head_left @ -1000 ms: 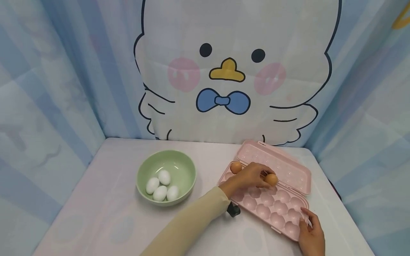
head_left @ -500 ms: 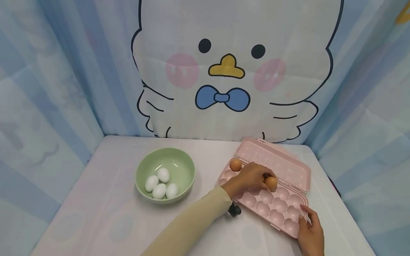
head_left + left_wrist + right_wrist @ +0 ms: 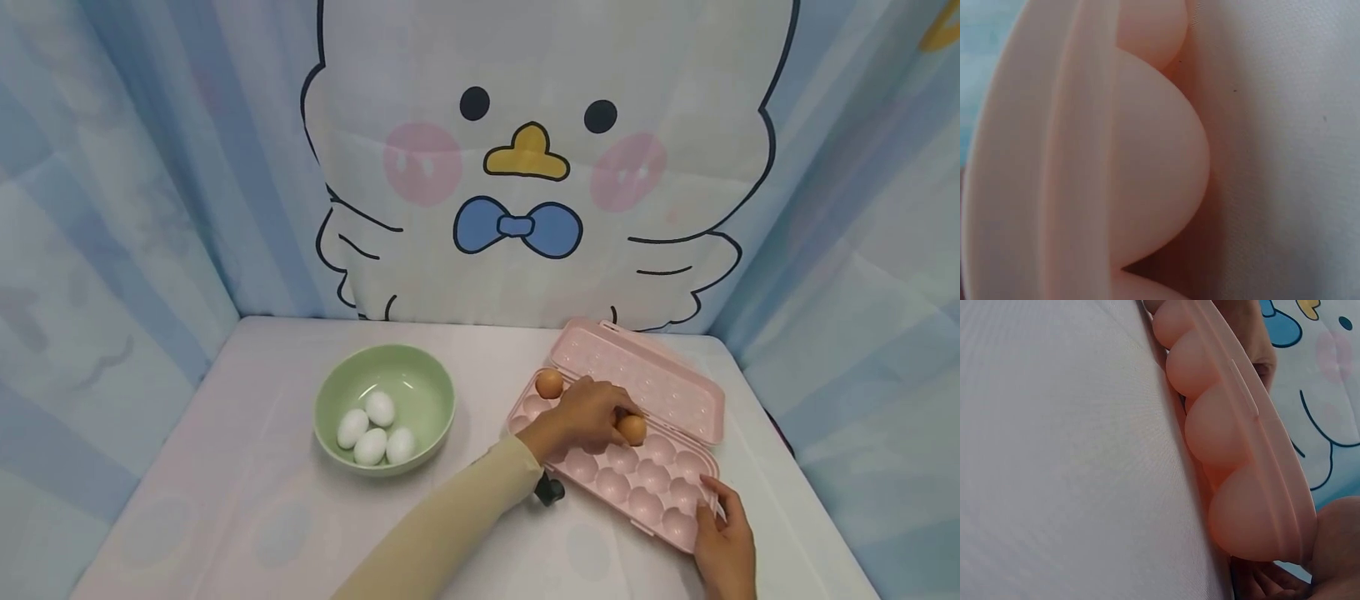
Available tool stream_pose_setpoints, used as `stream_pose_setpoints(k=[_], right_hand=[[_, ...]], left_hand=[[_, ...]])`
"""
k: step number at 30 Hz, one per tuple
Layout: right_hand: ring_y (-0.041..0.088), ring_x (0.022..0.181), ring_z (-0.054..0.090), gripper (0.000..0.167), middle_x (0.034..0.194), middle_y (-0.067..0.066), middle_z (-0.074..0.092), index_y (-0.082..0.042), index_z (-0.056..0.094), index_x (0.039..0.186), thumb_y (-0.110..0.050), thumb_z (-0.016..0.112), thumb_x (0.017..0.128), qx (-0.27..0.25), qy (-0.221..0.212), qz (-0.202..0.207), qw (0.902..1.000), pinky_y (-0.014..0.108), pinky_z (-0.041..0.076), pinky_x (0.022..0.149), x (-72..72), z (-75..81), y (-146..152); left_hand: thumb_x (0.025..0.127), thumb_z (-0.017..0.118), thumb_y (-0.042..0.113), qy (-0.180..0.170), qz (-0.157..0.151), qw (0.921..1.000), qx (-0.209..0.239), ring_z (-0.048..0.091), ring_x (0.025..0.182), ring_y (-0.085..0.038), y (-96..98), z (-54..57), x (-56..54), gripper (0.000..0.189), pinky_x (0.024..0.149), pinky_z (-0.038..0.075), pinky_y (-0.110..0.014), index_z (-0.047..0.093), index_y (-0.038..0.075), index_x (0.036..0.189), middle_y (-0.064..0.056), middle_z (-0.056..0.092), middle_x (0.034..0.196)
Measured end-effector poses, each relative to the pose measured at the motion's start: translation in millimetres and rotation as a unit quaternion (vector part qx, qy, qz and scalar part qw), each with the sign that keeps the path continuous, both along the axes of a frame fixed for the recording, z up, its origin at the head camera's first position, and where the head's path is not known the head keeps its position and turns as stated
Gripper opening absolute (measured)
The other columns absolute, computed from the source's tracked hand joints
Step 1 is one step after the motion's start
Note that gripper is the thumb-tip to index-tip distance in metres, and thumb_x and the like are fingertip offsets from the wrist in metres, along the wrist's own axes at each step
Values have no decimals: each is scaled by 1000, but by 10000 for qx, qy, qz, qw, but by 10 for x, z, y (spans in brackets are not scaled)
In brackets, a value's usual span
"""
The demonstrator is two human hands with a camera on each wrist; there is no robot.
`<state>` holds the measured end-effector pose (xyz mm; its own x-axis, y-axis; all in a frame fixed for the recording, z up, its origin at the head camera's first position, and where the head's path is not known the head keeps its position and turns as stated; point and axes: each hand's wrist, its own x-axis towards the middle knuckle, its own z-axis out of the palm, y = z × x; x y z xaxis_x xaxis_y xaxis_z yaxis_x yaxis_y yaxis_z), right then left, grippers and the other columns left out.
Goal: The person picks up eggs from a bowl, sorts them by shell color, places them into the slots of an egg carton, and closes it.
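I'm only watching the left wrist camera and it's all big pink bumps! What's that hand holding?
Observer: The left hand pinches a brown egg at the row of cups nearest the open lid. I can't tell if the egg has settled in.

Child: Ooh! So where's the other hand?

Observer: From the head view, the right hand grips the right end of the pink egg tray.

Child: Are there any eggs that aren't in the tray?

Observer: Yes, four white eggs lie in a green bowl, to the left of the tray in the head view.
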<state>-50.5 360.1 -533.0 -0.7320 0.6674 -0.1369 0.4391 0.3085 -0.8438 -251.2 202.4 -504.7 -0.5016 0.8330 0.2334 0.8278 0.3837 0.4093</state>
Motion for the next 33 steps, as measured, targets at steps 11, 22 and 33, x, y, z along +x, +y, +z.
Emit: stream_pose_setpoints(k=[11,22,33], right_hand=[[50,144,34,47,169,19,17,-9,38,157,-11,36,110,-55,-17,-118,9999,60,39,106,-42,-14,-19],[51,141,38,47,166,23,21,-8,37,157,-12,35,111,132,-142,-62,9998,60,42,103,-38,-26,-35],[53,138,40,45,165,26,24,-6,39,155,-12,36,110,367,-240,47,9990,59,43,101,-22,-2,12]], left_hand=[[83,88,43,-54,170,9997,-157,50,97,12,-28,39,45,47,97,33,-24,75,34,127,25,66,114],[90,84,28,-1545,-298,9806,1169,63,98,1,-236,129,100,43,88,43,-10,72,17,130,10,70,122],[101,70,24,-963,-266,9940,446,59,96,-2,-931,758,204,26,84,44,-12,75,12,123,9,69,112]])
